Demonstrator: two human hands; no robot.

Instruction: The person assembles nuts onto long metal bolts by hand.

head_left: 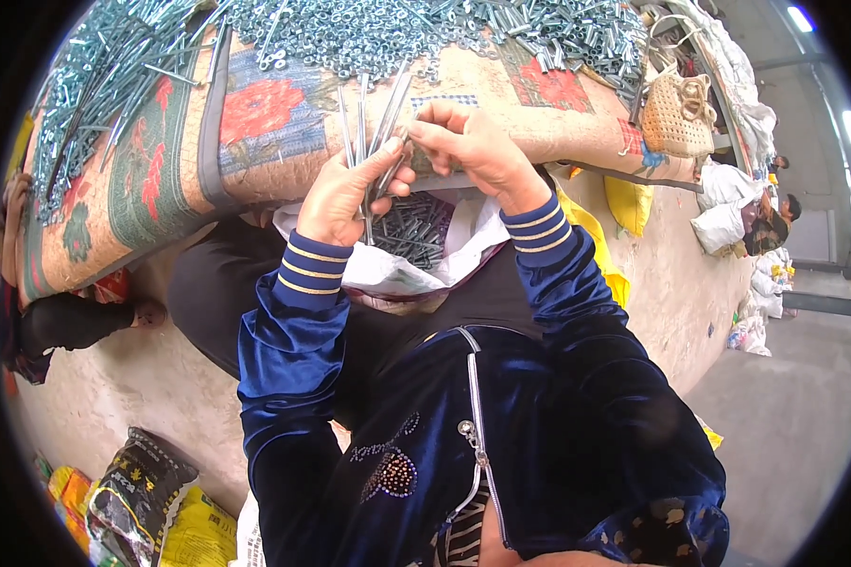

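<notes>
Thin metal rods [391,109] are gripped by the left hand [345,194], over the near edge of the table [539,132]. The right hand's [473,146] fingertips are pinched beside them; whether a rod is gripped there cannot be told. Shiny nuts [350,38] are heaped toward the far edge. Below the near edge, metal bits [416,231] are held in a white bag [477,246].

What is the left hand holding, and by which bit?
The left hand holds several thin metal rods by the part nearer the person; their far ends stick out.
</notes>
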